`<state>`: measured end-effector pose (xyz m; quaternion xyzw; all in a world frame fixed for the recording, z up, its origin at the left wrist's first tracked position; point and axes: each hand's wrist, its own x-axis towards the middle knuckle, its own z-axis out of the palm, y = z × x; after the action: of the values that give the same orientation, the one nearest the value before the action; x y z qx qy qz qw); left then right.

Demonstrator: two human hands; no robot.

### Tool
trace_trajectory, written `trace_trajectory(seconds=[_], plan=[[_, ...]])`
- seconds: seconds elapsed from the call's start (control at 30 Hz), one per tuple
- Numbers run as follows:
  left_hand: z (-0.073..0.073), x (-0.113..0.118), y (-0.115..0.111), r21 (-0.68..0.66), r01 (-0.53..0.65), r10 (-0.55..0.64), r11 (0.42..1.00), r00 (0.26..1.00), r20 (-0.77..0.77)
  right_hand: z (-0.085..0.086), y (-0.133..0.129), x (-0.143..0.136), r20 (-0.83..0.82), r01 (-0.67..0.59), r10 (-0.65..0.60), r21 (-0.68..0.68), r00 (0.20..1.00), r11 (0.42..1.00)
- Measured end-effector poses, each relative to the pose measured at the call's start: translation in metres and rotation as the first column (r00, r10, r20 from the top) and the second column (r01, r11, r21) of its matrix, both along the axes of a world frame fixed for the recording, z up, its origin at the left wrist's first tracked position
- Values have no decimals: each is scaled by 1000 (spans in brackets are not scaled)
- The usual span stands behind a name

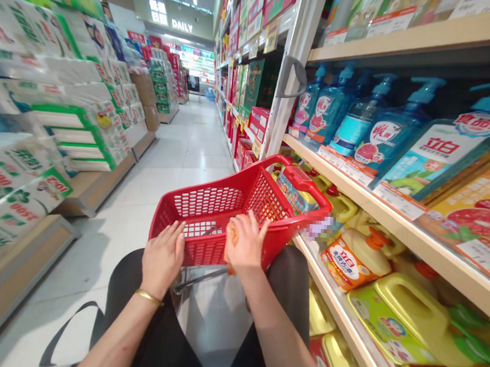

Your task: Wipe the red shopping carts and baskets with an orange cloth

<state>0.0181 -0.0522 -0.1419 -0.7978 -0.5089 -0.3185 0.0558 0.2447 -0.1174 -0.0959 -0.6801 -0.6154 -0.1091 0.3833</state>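
A red plastic shopping basket (203,195) with a lattice of holes stands tilted between my knees, its raised handle (306,190) close to the right-hand shelf. My left hand (163,256), with a gold bangle at the wrist, rests against the basket's near left side, fingers stretched out and holding nothing. Over the near rim, my right hand (247,242) curls around an orange item (232,232). Most of that item is hidden by the fingers, so its kind cannot be made out.
To the right, shelves hold blue pump bottles (381,125) above and yellow detergent jugs (411,310) below. The shelf edge (354,168) runs close to the basket. Tissue packs (74,123) are stacked on low platforms at left. A tiled aisle (181,146) leads ahead.
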Motion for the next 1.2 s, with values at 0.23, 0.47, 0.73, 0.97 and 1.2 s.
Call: trace_trajectory(seconds=[0.23, 0.47, 0.73, 0.97, 1.2], plan=[[-1, -3, -3, -33, -17, 17, 999, 1000, 8, -22, 14, -59, 164, -183, 206, -141, 965, 973], [1, 5, -2, -32, -49, 50, 998, 998, 24, -14, 5, 14, 131, 166, -164, -3, 978, 986], [5, 2, 0, -69, -58, 57, 996, 998, -24, -30, 30, -74, 165, -215, 227, -88, 960, 973], [4, 4, -3, -48, -47, 47, 998, 999, -4, -5, -12, 44, 127, 212, -217, 55, 968, 976], [8, 8, -1, -58, -65, 65, 996, 998, 9, -17, 5, 6, 83, 157, -165, 93, 983, 983]])
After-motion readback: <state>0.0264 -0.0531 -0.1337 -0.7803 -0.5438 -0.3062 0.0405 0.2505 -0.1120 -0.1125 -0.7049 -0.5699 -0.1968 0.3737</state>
